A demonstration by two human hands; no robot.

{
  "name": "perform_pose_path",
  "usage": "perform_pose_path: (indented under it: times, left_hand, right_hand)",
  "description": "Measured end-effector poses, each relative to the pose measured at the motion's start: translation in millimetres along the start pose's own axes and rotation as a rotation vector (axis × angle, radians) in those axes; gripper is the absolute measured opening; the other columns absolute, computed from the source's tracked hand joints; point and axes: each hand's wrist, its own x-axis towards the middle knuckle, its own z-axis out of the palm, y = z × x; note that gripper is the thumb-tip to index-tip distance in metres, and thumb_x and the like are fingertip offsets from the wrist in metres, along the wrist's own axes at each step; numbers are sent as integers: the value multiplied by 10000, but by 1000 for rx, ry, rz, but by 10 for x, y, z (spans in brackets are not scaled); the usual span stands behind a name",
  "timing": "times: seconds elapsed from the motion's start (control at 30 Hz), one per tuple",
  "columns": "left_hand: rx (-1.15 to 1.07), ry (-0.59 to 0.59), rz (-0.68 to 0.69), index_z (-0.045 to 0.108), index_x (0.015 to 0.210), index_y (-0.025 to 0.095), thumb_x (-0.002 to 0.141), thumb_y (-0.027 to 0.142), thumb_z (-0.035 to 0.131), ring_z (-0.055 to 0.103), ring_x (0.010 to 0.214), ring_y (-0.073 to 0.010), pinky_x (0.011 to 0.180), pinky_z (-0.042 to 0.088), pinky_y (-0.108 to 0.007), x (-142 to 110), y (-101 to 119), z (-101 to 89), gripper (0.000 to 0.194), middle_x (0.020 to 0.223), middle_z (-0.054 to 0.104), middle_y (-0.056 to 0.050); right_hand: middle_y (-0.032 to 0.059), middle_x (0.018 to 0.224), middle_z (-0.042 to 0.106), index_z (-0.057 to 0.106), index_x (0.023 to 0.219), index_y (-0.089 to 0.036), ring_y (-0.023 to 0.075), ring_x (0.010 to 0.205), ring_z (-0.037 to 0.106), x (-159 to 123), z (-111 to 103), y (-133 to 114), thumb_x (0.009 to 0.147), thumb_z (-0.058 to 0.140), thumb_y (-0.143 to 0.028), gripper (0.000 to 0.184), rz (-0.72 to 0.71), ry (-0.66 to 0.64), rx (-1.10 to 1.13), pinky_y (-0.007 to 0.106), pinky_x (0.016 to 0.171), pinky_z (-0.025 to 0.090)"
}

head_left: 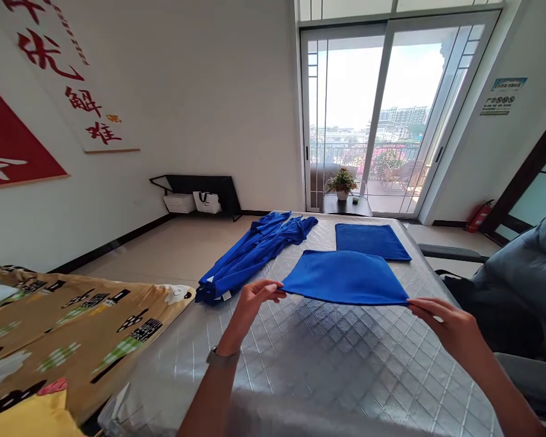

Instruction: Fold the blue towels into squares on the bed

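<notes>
Between my hands a blue cloth [346, 276] is stretched out, its near edge raised above the silver quilted surface [346, 364]. My left hand [259, 294] pinches its near left corner, and my right hand [441, 315] pinches the near right corner. Just behind it, a second blue cloth [370, 241] lies flat in a rectangle. To the left lies a bunched pile of blue cloths [259, 249], with small white tags at its near end. A wristband [222, 358] circles my left wrist.
A patterned brown blanket [118, 321] spreads at the left. On the right sits a dark padded chair [523, 279]. Beyond the far edge stand a small table with a potted plant [343, 182] and sliding glass doors [386, 121]. A black rack [200, 191] rests by the wall.
</notes>
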Motion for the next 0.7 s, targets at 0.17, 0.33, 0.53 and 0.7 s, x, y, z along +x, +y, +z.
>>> perform_pose_path:
  times: [0.17,0.33,0.53,0.7]
  left_hand:
    - [246,-33,-276,720,828,144,722,561,697,752,746,-271,669,542,-340,-306,-784,157,430,776,780,-94]
    - [481,38,-279,700,960,182,799,477,572,729,656,-226,693,512,-326,-521,-865,274,360,734,758,-27]
    - [688,110,-237,676,971,239,902,360,453,722,714,-208,681,464,-285,-706,-885,352,263,777,746,-16]
    - [874,134,-192,643,978,255,948,274,416,728,822,-220,741,453,-288,-828,-920,351,229,881,757,-29]
  right_hand:
    - [49,1012,785,810,937,-308,244,836,769,-750,660,239,972,501,-611,433,172,-198,120,352,746,651]
    - [35,1071,767,801,1005,-327,238,899,758,-1066,812,372,988,505,-539,365,218,-247,132,337,811,641]
    - [38,1103,753,784,1082,-339,226,989,740,-1234,800,376,1006,494,-491,336,173,-247,76,336,884,623]
    - [33,1122,745,772,1126,-369,217,1008,732,-1328,730,275,1013,493,-428,306,140,-278,24,326,892,618]
